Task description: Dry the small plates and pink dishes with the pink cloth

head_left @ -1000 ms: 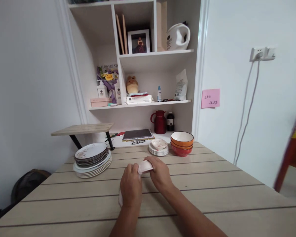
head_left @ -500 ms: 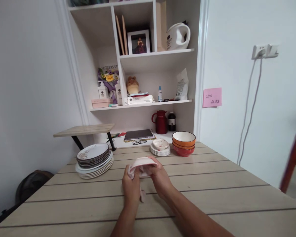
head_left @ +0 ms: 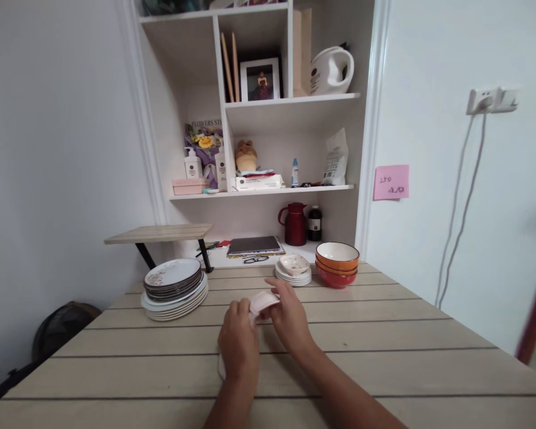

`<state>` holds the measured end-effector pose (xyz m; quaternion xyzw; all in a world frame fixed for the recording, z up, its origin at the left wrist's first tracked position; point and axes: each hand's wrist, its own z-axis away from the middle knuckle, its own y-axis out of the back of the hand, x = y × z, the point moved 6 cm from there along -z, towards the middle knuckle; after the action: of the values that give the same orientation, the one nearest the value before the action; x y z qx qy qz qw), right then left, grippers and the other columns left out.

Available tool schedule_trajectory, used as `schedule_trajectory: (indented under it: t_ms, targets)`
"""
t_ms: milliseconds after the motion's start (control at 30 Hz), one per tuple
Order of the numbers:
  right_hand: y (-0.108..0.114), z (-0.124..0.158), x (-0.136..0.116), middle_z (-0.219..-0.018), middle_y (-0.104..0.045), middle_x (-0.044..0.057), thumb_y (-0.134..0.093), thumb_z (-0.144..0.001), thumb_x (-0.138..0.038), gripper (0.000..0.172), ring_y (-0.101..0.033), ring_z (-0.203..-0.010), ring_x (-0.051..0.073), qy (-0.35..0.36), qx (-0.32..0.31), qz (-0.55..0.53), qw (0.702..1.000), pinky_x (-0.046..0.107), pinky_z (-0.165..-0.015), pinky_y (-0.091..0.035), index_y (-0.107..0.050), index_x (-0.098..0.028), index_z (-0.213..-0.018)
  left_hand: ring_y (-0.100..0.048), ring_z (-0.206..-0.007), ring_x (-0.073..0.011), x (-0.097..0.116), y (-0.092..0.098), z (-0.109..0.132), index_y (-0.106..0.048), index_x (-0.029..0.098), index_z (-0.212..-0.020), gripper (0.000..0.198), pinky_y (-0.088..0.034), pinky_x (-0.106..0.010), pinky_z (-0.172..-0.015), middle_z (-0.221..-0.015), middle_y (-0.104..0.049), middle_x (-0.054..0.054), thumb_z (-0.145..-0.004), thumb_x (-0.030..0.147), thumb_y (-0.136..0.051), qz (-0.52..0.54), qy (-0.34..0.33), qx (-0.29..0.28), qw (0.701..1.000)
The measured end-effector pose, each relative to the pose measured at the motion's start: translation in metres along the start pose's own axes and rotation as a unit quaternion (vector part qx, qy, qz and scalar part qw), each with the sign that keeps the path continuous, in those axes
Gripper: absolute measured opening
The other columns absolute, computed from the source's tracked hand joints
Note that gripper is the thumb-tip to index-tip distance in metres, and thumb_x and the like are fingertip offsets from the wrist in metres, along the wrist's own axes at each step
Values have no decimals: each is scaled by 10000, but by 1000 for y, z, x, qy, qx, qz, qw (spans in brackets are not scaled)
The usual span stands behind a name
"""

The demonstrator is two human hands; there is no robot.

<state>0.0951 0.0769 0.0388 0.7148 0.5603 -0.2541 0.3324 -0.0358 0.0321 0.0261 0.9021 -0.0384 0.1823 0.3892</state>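
Between my hands is a small white bowl (head_left: 262,301), tilted and largely hidden by my fingers. My right hand (head_left: 291,314) grips its right side, with the index finger raised above the rim. Curled at the bowl's left side, my left hand (head_left: 240,335) holds a pale cloth (head_left: 222,366), whose end shows below the hand. Just beyond stand small white plates (head_left: 295,279) in a stack, topped by a square patterned dish (head_left: 294,264). Right of them are nested orange and red bowls (head_left: 337,266).
Stacked large plates (head_left: 174,292) stand on the table's left, near a small raised wooden shelf (head_left: 161,233). Behind the table are a dark laptop (head_left: 254,245), glasses (head_left: 256,260), a red jug (head_left: 295,225) and a dark bottle (head_left: 314,224).
The bowl has turned and come slightly lower between my hands. My left hand has rolled over, back now upward, and the hanging cloth end has shifted left. The view has shifted slightly.
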Motion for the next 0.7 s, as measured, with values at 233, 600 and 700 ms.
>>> schedule_trajectory:
  t_ms: [233, 600, 700]
  targets:
    - [-3, 5, -13, -931, -704, 53, -402, -565, -48, 488, -602, -950, 228, 31, -49, 9, 998, 350, -888, -435, -716, -219, -897, -566, -937, -183, 9, -6, 0, -616, 249, -973, 219, -378, -260, -725, -961, -602, -24, -886, 110, -470, -8, -44, -35, 998]
    - [-15, 7, -2, -853, -708, 22, -623, -585, -187, 338, -584, -733, 175, -233, 11, -428, 873, 257, -645, -424, -677, -203, -919, -671, -785, -235, -28, -34, -9, -678, 157, -962, 387, -452, -275, -638, -861, -739, -92, -847, 499, -541, 400, 187, -62, 895]
    - [-20, 8, 11, -819, -701, 35, -648, -603, -213, 291, -594, -712, 190, -251, -12, -423, 871, 276, -627, -433, -667, -192, -893, -678, -812, -251, -26, -39, -8, -690, 144, -906, 415, -471, -299, -684, -857, -737, -110, -862, 513, -507, 400, 171, -82, 897]
